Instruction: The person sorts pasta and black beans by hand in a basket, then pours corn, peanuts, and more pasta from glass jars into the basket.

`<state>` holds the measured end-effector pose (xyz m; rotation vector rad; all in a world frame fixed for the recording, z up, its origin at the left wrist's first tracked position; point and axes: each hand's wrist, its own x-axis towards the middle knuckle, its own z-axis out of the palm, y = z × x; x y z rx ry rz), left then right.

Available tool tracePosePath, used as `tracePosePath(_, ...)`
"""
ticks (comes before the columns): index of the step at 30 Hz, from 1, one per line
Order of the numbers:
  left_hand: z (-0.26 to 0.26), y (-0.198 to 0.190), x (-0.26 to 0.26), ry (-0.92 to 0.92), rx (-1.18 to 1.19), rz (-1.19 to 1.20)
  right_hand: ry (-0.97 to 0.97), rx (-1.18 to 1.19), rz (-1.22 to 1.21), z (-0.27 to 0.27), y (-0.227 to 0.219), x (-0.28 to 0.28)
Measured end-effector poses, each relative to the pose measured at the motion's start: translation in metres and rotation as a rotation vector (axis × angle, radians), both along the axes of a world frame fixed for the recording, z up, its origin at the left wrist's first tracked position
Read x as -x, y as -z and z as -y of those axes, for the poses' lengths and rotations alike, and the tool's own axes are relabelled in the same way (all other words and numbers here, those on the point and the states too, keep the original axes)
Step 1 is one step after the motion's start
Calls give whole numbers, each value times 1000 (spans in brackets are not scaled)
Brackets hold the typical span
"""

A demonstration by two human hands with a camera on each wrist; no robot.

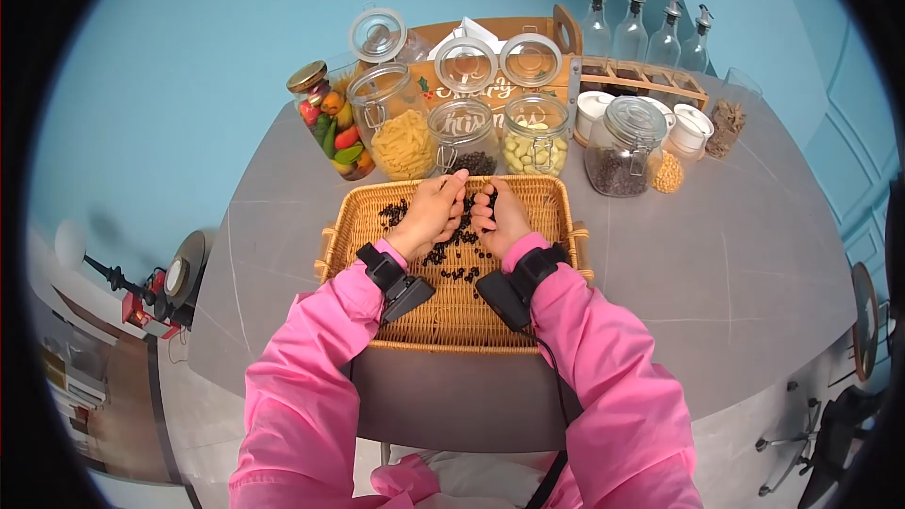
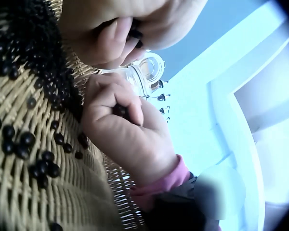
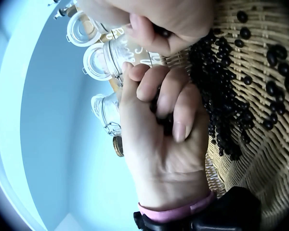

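Note:
My left hand (image 1: 432, 212) curls its fingers round some black beans, which show between its fingers in the right wrist view. Close beside it, my right hand (image 1: 502, 215) also grips black beans, dark between thumb and fingers in the left wrist view. Both hands are over the far half of a wicker basket (image 1: 452, 325) with two side handles. Loose black beans (image 3: 216, 96) lie in a heap and scattered across its woven bottom. Just beyond the hands, an open glass jar (image 1: 463, 127) has dark beans at its bottom and its clip lid tilted back.
Left of that jar stand an open jar of pasta (image 1: 403, 146) and a tall jar of colourful vegetables (image 1: 335, 127). To its right are an open jar of pale green beans (image 1: 535, 146) and a closed jar (image 1: 622, 155) of dark contents. Glass bottles (image 1: 630, 38) stand behind.

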<state>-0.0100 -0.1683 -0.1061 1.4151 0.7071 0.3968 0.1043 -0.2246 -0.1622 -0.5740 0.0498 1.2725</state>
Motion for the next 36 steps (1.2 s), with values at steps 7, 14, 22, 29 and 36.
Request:
tracePosePath(7, -5, 13, 11, -67, 352, 132, -141, 94, 222, 2, -7, 16)
tracePosePath(14, -16, 20, 15, -122, 342, 124, -170, 162, 282, 2, -11, 20)
tracePosePath(22, -12, 11, 15, -217, 208, 144, -65, 175, 547, 4, -23, 23)
tracePosePath(29, -11, -1, 17, -240, 152, 322, 48, 102, 732, 8, -45, 35)
tracePosePath(36, -10, -3, 20, -221, 154, 407, 86, 21, 760, 10, -45, 40)
